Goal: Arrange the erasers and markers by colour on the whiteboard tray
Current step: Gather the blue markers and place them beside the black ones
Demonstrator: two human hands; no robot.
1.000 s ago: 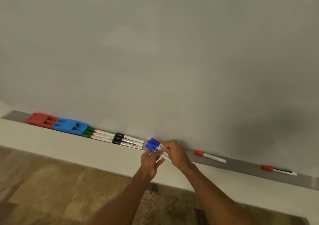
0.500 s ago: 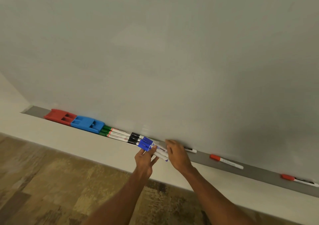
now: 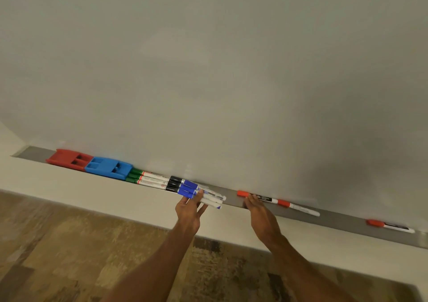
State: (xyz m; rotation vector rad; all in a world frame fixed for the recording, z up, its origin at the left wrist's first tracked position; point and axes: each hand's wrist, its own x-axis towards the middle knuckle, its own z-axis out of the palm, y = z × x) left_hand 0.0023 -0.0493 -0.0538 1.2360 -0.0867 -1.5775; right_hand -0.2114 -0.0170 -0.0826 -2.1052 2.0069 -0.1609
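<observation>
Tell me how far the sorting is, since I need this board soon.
Done: red eraser, blue eraser, green markers and black markers grouped. In hand: left hand on the blue markers; right hand reaches the nearest red marker. Left: three scattered reds.

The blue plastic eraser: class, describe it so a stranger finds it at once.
Follow the long grey whiteboard tray to its left end. Second in the row is the blue plastic eraser, between a red plastic eraser and green-capped markers; it alone is a blue block.

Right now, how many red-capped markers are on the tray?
3: one by the right hand's fingertips, one just right of it, one far right. None seem hidden.
</observation>
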